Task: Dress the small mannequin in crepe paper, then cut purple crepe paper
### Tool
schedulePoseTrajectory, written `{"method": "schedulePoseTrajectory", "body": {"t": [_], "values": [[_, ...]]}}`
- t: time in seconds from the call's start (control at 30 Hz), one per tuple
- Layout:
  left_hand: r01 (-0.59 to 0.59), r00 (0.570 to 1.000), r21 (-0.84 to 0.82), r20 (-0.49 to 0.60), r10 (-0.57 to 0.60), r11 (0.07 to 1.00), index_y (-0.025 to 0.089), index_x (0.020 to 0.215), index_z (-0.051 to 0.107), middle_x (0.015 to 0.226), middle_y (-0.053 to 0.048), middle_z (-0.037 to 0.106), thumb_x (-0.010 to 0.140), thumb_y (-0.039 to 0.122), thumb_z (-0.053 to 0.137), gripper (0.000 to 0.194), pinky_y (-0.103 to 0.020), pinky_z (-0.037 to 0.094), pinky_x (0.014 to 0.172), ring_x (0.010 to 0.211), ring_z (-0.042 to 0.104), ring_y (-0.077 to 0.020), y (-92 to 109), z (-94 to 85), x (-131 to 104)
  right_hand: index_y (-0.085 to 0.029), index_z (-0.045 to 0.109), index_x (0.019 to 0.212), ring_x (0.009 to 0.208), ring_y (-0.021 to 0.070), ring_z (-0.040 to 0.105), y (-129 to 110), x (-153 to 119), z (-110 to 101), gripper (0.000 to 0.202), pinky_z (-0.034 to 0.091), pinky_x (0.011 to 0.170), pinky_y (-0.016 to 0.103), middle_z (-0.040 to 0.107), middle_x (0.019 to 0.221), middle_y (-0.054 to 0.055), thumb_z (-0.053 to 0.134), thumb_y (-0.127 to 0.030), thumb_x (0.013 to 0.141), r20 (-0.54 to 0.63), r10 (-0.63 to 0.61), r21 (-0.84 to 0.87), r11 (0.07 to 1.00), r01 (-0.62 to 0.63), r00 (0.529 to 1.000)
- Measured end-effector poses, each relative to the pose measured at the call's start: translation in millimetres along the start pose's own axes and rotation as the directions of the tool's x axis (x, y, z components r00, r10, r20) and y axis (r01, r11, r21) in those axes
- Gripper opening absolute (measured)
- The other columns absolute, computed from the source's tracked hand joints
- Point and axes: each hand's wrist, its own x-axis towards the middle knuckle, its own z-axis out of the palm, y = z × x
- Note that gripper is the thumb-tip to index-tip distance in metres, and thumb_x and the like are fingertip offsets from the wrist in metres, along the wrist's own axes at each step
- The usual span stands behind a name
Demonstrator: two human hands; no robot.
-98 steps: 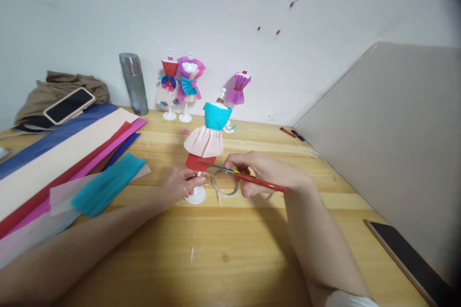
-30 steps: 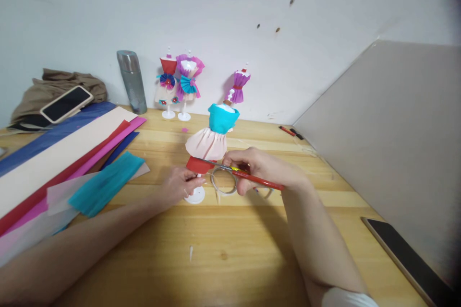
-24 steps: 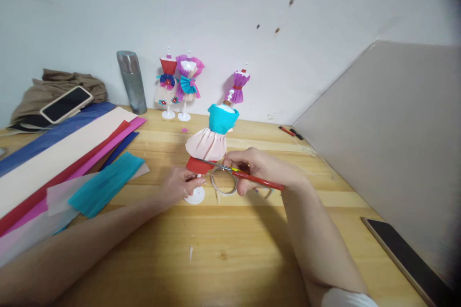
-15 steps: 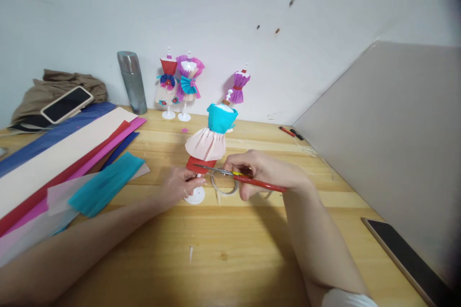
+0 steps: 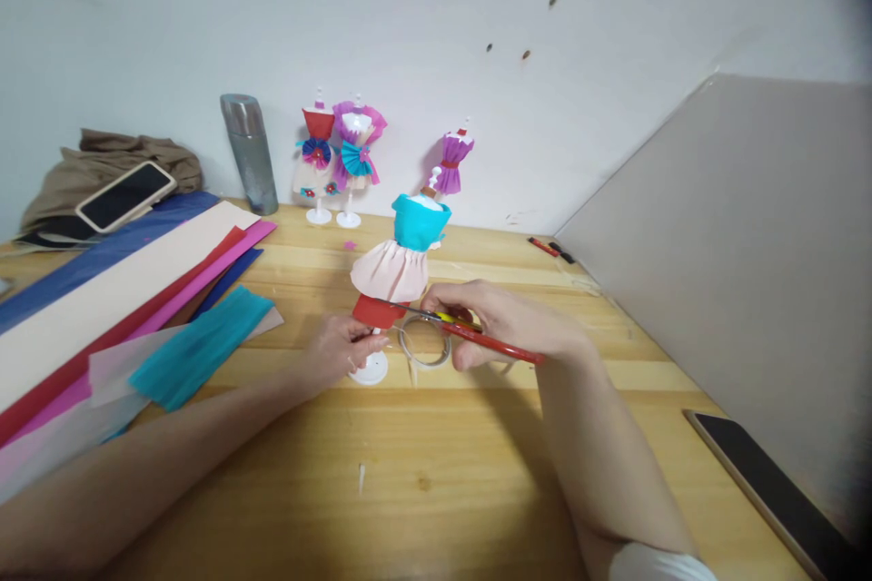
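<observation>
Head view: we note two hands, near each other but not touching, at the middle of a wooden table (image 5: 292, 490). The left hand (image 5: 344, 349) is closed on the stem of a small mannequin (image 5: 419, 222), just under its red layer (image 5: 374, 313); whether the fingers also pinch that red edge, we cannot tell. The mannequin leans toward the right of our view, teal on top, with a gathered pale pink skirt (image 5: 390, 270) over the red. The right hand (image 5: 485, 320) is wrapped around red-handled scissors (image 5: 497, 344), blades pointing left along the pink hem, in front of the red layer. Whether they bite into anything, we cannot tell. Just beside the stem we see a ring (image 5: 431, 364), perhaps tape. Left of the hands: a teal strip (image 5: 197, 349) on overlapping coloured sheets (image 5: 129, 298). By the wall we count three more dressed mannequins (image 5: 356, 159), with a metal bottle (image 5: 251, 154) to their left
</observation>
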Motion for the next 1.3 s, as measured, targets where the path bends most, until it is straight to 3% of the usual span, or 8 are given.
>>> {"method": "schedulePoseTrajectory", "body": {"t": [0.53, 0.7, 0.83, 1.0, 1.07, 1.13, 1.2, 1.3], "values": [[-0.003, 1.000, -0.060, 0.013, 0.003, 0.998, 0.016, 0.060, 0.060, 0.046, 0.004, 0.050, 0.074, 0.048, 0.066, 0.035, -0.020, 0.035, 0.043, 0.042, 0.044, -0.0078, 2.2, -0.3, -0.7, -0.019, 0.054, 0.089, 0.062, 0.0122, 0.037, 1.5, 1.7, 0.8, 0.060, 0.030, 0.057, 0.026, 0.049, 0.070, -0.003, 0.060, -0.077, 0.076, -0.028, -0.010, 0.020, 1.000, 0.011, 1.000], [-0.067, 0.997, -0.151, 0.034, 0.072, 0.986, 0.016, 0.065, 0.060, 0.042, 0.005, 0.049, 0.073, 0.051, 0.065, 0.035, -0.020, 0.032, 0.040, 0.037, 0.040, -0.0070, 20.5, -2.8, -9.2, -0.017, 0.055, 0.092, 0.063, 0.0124, 0.041, 4.5, -2.4, -1.8, 0.063, 0.031, 0.058, 0.026, 0.054, 0.073, -0.001, 0.060, -0.078, 0.075, -0.083, -0.040, 0.020, 0.999, 0.042, 0.996], [-0.038, 0.996, -0.186, 0.069, 0.052, 0.982, 0.017, 0.064, 0.060, 0.040, 0.004, 0.050, 0.072, 0.052, 0.067, 0.036, -0.020, 0.030, 0.037, 0.034, 0.040, -0.0075, 41.4, -6.4, -21.8, -0.017, 0.056, 0.091, 0.060, 0.0114, 0.042, 0.1, -14.0, -8.4, 0.072, 0.032, 0.055, 0.025, 0.056, 0.071, -0.001, 0.058, -0.086, 0.069, -0.089, -0.038, -0.003, 0.999, 0.038, 0.995], [-0.049, 0.992, -0.239, 0.104, 0.076, 0.970, 0.018, 0.062, 0.061, 0.035, 0.007, 0.042, 0.069, 0.050, 0.072, 0.035, -0.021, 0.022, 0.036, 0.030, 0.032, -0.0057, 57.7, -9.7, -36.8, -0.018, 0.059, 0.093, 0.062, 0.0123, 0.048, -15.3, -33.7, -14.0, 0.063, 0.040, 0.058, 0.025, 0.058, 0.072, 0.000, 0.067, -0.077, 0.071, -0.203, -0.076, -0.058, 0.996, 0.066, 0.976], [-0.046, 0.990, -0.251, 0.115, 0.077, 0.967, 0.018, 0.060, 0.061, 0.035, 0.006, 0.042, 0.070, 0.050, 0.071, 0.035, -0.021, 0.020, 0.036, 0.030, 0.031, -0.0054, 61.3, -10.9, -41.4, -0.018, 0.060, 0.095, 0.063, 0.0129, 0.050, -21.2, -38.3, -12.6, 0.062, 0.042, 0.059, 0.026, 0.059, 0.073, 0.000, 0.066, -0.076, 0.072, -0.312, -0.141, -0.115, 0.987, 0.110, 0.939], [-0.041, 0.989, -0.275, 0.126, 0.078, 0.961, 0.018, 0.059, 0.060, 0.037, 0.006, 0.044, 0.070, 0.049, 0.071, 0.035, -0.022, 0.018, 0.036, 0.031, 0.030, -0.0052, 64.1, -11.8, -45.2, -0.018, 0.061, 0.097, 0.062, 0.0129, 0.051, -25.6, -39.0, -9.4, 0.061, 0.043, 0.059, 0.026, 0.059, 0.073, 0.000, 0.064, -0.075, 0.075, -0.423, -0.245, -0.225, 0.961, 0.161, 0.872], [-0.033, 0.988, -0.305, 0.135, 0.077, 0.952, 0.018, 0.058, 0.059, 0.039, 0.005, 0.045, 0.071, 0.048, 0.071, 0.034, -0.023, 0.016, 0.036, 0.031, 0.028, -0.0049, 67.0, -12.0, -49.1, -0.019, 0.061, 0.101, 0.062, 0.0134, 0.052, -27.6, -35.7, -5.6, 0.054, 0.044, 0.060, 0.027, 0.059, 0.075, 0.001, 0.063, -0.069, 0.081, -0.540, -0.362, -0.392, 0.907, 0.153, 0.760], [0.002, 0.987, -0.358, 0.149, 0.056, 0.934, 0.018, 0.056, 0.057, 0.037, 0.006, 0.041, 0.073, 0.049, 0.069, 0.037, -0.023, 0.013, 0.037, 0.032, 0.025, -0.0047, 73.4, -11.2, -57.0, -0.020, 0.062, 0.108, 0.066, 0.0162, 0.055, -24.7, -26.4, -1.1, 0.037, 0.044, 0.062, 0.030, 0.060, 0.079, 0.004, 0.066, -0.051, 0.088, -0.644, -0.511, -0.613, 0.790, 0.014, 0.569]]}}
